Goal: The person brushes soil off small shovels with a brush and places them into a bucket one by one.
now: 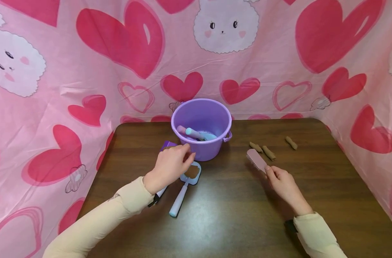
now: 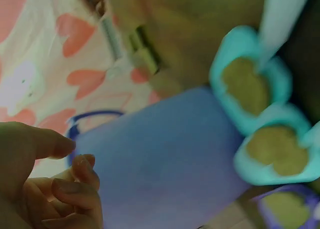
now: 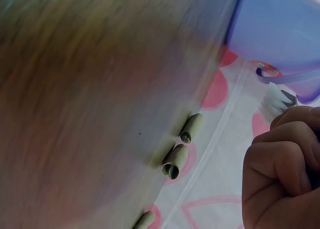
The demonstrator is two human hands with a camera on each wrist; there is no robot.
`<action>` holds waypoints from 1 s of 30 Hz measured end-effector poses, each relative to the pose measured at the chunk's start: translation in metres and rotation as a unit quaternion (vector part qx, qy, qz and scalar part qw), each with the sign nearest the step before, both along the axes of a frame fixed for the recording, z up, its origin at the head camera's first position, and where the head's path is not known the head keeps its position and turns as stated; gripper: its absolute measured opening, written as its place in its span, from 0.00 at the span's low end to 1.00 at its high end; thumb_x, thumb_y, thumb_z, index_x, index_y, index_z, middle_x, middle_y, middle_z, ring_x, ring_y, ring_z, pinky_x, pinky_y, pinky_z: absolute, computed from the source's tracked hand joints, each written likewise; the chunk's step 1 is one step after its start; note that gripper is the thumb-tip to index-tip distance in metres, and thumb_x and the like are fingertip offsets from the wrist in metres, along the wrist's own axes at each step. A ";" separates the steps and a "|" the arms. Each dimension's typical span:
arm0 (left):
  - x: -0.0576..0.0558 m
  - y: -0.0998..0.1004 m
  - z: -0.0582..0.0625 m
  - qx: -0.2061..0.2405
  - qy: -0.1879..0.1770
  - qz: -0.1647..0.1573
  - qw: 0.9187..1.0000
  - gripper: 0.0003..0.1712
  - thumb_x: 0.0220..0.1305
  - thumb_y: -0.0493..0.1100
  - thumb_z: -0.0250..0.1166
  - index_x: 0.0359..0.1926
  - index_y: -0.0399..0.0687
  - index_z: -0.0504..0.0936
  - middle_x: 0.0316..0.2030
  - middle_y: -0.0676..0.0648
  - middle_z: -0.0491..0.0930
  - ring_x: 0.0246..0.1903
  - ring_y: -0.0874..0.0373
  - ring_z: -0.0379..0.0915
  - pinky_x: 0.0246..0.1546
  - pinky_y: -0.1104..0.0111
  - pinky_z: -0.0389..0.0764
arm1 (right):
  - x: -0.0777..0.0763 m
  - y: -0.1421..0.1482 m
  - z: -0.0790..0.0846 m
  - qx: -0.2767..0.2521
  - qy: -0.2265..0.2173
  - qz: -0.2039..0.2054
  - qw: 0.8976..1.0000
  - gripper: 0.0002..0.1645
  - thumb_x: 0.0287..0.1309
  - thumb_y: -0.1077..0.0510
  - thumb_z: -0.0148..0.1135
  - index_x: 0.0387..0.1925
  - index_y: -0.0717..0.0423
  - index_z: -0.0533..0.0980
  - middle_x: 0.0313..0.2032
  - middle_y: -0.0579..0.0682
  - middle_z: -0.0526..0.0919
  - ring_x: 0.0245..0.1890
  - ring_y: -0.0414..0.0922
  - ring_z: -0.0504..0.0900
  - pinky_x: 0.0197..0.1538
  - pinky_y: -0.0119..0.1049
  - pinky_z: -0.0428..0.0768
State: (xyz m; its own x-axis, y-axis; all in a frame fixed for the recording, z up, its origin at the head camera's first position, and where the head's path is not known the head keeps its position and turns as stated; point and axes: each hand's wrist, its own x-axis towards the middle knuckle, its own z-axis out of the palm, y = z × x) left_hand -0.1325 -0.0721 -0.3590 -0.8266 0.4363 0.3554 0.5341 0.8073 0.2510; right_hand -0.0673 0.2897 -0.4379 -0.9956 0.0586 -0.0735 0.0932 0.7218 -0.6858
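My right hand (image 1: 286, 188) grips the handle of a small pink brush (image 1: 256, 159). Its white bristles (image 3: 275, 101) show past my curled fingers in the right wrist view. My left hand (image 1: 170, 165), fingers loosely bent and holding nothing, hovers in front of the purple bucket (image 1: 206, 150). Under and beside that hand lie light-blue scoops with brown material in them; one scoop (image 1: 199, 175) has a lavender handle pointing toward me. A purple scoop (image 2: 267, 193), also with brown material, is partly hidden by the left hand in the head view.
Inside the bucket lean tools with a pink handle (image 1: 182, 130) and a light-blue handle (image 1: 193, 133). Three brown rolls lie right of the bucket, one roll (image 1: 291, 143) apart from the others. Pink heart-patterned cloth (image 1: 266, 53) walls the table's (image 1: 234, 215) back and sides.
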 end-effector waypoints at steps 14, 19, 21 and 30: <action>0.036 -0.016 -0.076 -0.125 -0.138 -0.017 0.982 0.18 0.58 0.56 0.62 0.23 0.51 0.69 0.14 0.55 0.63 0.14 0.57 0.64 0.11 0.64 0.63 | -0.001 -0.001 0.000 0.001 -0.012 0.005 1.000 0.32 0.67 0.36 0.38 0.28 0.57 0.72 0.15 0.47 0.69 0.15 0.42 0.66 0.20 0.34 0.65; 0.041 -0.018 -0.084 -0.148 -0.168 0.001 0.975 0.20 0.56 0.58 0.63 0.24 0.49 0.71 0.14 0.53 0.65 0.15 0.55 0.66 0.12 0.61 0.67 | -0.001 -0.002 0.000 0.002 -0.010 0.006 1.000 0.31 0.68 0.36 0.38 0.28 0.57 0.72 0.16 0.47 0.69 0.15 0.43 0.67 0.21 0.34 0.65; 0.043 -0.019 -0.086 -0.159 -0.179 0.006 0.971 0.21 0.55 0.59 0.63 0.23 0.48 0.71 0.15 0.52 0.67 0.15 0.53 0.68 0.13 0.59 0.68 | -0.001 -0.003 -0.001 0.001 -0.012 0.007 1.000 0.31 0.68 0.37 0.38 0.28 0.57 0.72 0.16 0.47 0.70 0.16 0.43 0.67 0.21 0.34 0.66; 0.046 -0.021 -0.088 -0.141 -0.207 -0.011 0.968 0.18 0.56 0.51 0.62 0.18 0.48 0.68 0.13 0.52 0.66 0.13 0.56 0.65 0.14 0.61 0.69 | -0.003 -0.005 0.000 0.005 -0.024 0.012 1.000 0.26 0.70 0.44 0.37 0.31 0.58 0.74 0.17 0.47 0.71 0.17 0.43 0.68 0.22 0.35 0.66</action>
State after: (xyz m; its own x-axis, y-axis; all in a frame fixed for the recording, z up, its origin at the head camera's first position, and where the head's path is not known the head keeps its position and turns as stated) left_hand -0.0870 -0.0929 -0.4467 -0.8619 0.4875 -0.1397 0.4535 0.8641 0.2182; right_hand -0.0701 0.2849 -0.4379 -0.9920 0.0359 -0.1213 0.1088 0.7316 -0.6730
